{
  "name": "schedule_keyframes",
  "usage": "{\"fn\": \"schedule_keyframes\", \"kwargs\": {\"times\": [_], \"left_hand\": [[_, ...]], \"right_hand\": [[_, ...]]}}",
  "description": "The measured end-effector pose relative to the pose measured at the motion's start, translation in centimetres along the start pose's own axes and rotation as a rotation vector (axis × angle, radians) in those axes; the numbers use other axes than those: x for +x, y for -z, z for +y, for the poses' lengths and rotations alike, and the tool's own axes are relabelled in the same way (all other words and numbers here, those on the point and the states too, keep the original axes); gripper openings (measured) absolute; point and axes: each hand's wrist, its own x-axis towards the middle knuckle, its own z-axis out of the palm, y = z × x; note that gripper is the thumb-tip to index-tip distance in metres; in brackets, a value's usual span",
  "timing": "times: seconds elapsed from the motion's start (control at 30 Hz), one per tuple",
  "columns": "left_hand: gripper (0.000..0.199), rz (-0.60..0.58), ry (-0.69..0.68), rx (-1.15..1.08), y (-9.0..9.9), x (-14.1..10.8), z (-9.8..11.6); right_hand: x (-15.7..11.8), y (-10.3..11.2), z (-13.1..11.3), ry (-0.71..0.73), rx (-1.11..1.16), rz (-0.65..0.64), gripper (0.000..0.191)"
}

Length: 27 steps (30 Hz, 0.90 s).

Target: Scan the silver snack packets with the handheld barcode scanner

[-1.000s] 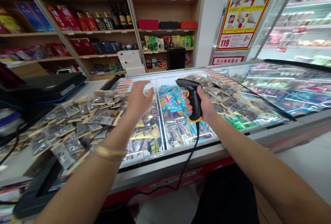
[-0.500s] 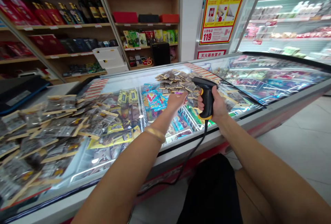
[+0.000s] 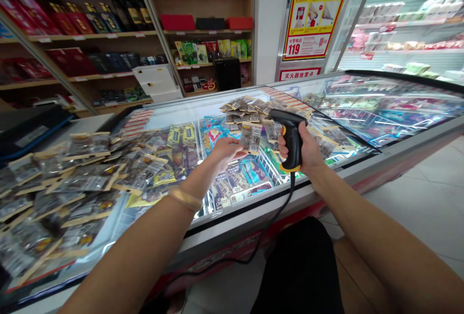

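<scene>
My right hand [image 3: 306, 148] is wrapped round the grip of a black and yellow barcode scanner [image 3: 292, 135], its head pointing left and its cable hanging down. My left hand [image 3: 226, 153] pinches the edge of a small clear packet [image 3: 250, 138] with brown card ends, held just left of the scanner over the freezer's glass top. Behind both hands lies a pile of similar packets [image 3: 239, 105]. A larger pile of these packets [image 3: 79, 173] spreads over the glass to the left. What is inside them is too small to make out.
The chest freezer [image 3: 308, 189] has a glass top, with bagged and boxed goods showing beneath it. At far left stands a dark case [image 3: 31, 127]. Shelves [image 3: 203, 7] of boxes and bottles line the back. The scanner cable [image 3: 266, 229] droops over the freezer's front.
My left hand has drawn back to the left from the far pile and now holds a packet in front of the scanner. The right hand keeps the scanner in nearly the same place.
</scene>
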Motion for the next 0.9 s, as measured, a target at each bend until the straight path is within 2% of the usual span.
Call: {"fn": "schedule_keyframes", "kwargs": {"times": [0.1,0.2,0.3,0.37,0.47,0.53,0.6,0.73,0.9], "left_hand": [[0.020,0.014,0.018,-0.069,4.3,-0.9,-0.1],[0.020,0.011,-0.012,-0.175,7.7,-1.4,-0.4],[0.022,0.025,-0.068,-0.253,10.1,-1.8,-0.5],[0.030,0.037,-0.116,-0.295,11.2,-2.0,-0.4],[0.036,0.072,-0.200,-0.330,12.4,-2.1,-0.3],[0.028,0.144,-0.227,-0.340,13.0,-2.0,-0.3],[0.018,0.229,-0.240,-0.328,13.4,-1.9,-0.4],[0.014,0.327,-0.290,-0.232,13.7,-1.5,-0.6],[0.018,0.337,-0.303,-0.151,13.7,-1.4,-0.7]], "right_hand": [[0.2,-0.7,0.2,-0.017,0.011,-0.033,0.051],[0.9,-2.1,0.8,-0.063,-0.002,-0.056,0.051],[1.9,-4.5,1.9,-0.110,0.006,-0.119,0.051],[2.8,-6.8,2.7,-0.155,0.003,-0.172,0.052],[4.1,-10.4,3.8,-0.243,-0.036,-0.235,0.052],[4.7,-12.4,4.5,-0.293,-0.050,-0.288,0.051],[4.9,-13.6,5.0,-0.322,-0.054,-0.341,0.050],[4.1,-13.0,5.7,-0.371,-0.111,-0.405,0.050],[3.2,-11.2,5.6,-0.431,-0.155,-0.408,0.047]]}}
